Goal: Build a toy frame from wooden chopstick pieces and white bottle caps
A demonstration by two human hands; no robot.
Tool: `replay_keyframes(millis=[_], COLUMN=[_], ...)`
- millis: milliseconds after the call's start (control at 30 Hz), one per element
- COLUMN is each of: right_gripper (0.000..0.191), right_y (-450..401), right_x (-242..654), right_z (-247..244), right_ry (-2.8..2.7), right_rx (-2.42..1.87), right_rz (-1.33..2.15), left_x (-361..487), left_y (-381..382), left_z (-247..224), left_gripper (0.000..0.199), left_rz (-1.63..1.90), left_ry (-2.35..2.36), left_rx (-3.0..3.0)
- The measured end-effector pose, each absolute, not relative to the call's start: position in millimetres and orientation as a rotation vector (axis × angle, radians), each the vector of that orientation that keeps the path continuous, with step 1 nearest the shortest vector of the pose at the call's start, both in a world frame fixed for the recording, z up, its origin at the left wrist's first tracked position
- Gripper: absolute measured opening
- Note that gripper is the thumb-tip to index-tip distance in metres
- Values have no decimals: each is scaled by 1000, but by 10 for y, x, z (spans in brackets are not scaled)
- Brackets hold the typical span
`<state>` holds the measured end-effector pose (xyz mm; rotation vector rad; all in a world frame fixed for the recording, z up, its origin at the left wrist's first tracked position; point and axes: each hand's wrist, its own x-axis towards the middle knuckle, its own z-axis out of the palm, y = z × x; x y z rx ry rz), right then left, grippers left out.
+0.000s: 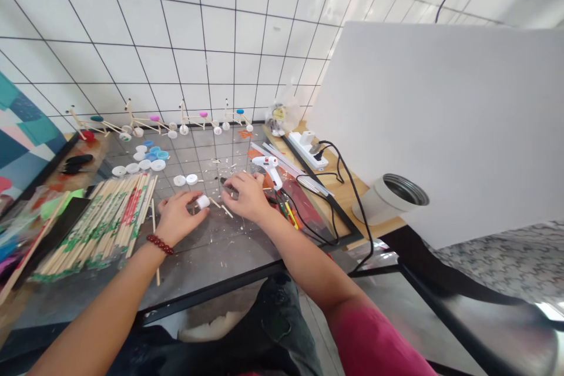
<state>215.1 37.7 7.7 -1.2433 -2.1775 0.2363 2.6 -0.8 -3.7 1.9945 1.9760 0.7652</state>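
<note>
My left hand (180, 215) pinches a small white plastic cap (202, 202) between thumb and fingers, just above the grey tabletop. My right hand (249, 195) hovers close by on the right, its bent fingers apart and nothing visible in them. A small dark piece (222, 180) shows beside its fingertips; I cannot make out what it is. Short cut sticks (226, 211) lie between the hands. Behind them are two white bottle caps (191, 178). A white hot glue gun (269, 170) rests right of my right hand.
Bundled wooden chopsticks (103, 220) in plastic lie at left. White and blue caps (157, 154) sit farther back. Several stick models with cap wheels (194, 120) stand along the tiled wall. At right are glue sticks (293, 165), a power strip (307, 150), cords and a white bucket (390, 200).
</note>
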Motion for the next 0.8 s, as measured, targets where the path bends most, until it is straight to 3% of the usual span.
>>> replay_keyframes(millis=[200,433,667,800], right_gripper=[19,31,27,33], right_y=[513,582,508,501], right_x=[2321,2545,2503,2546], right_z=[111,197,198,189], right_ry=[-2096,-2008,-2130,-1913], right_rx=[-1241,-1201,-1293,-1215], right_rz=[151,126,62,9], left_x=[-17,-72,-232,-288], left_y=[20,20,126,279], left_z=[-105,44,-39,-172], left_gripper=[42,31,30,30], left_rz=[903,1565,1821,1913], left_ry=[1912,1713,1792,1711], left_rx=[2001,1939,1585,1275])
